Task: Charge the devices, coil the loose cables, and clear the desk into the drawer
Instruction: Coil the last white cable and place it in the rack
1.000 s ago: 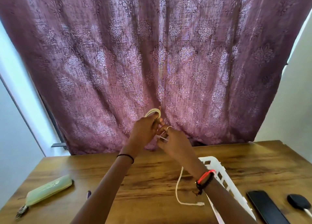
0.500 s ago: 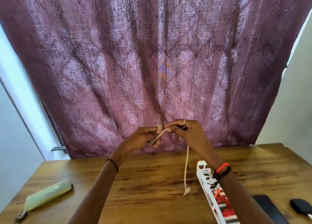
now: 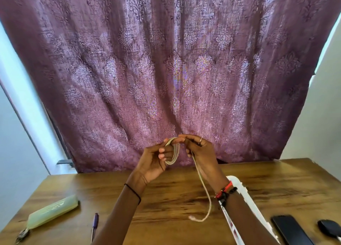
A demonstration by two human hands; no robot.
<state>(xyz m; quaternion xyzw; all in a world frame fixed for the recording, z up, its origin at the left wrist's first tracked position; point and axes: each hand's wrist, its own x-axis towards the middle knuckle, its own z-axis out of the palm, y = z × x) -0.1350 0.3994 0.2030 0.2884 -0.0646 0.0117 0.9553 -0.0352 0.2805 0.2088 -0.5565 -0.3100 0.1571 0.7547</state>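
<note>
Above the wooden desk [image 3: 166,198] I hold a white cable [image 3: 203,185] in both hands. My left hand [image 3: 154,161] has several loops of it wound round its curled fingers. My right hand [image 3: 200,150] pinches the cable at the top of the loops. The loose tail runs down from my right hand and ends in a small plug hanging just above the desk. A black phone [image 3: 290,230] lies at the right, and a black charger [image 3: 329,228] with a white lead sits beside it.
A white power strip [image 3: 245,193] runs along the desk under my right forearm. A pale green pouch [image 3: 52,210] with a keyring lies at the left, a purple pen [image 3: 95,224] near it. A purple curtain [image 3: 166,69] hangs behind the desk.
My hands have turned and lowered a little. More of the cable is wound round my left fingers, and the hanging tail has swung to the right with a curl at its end.
</note>
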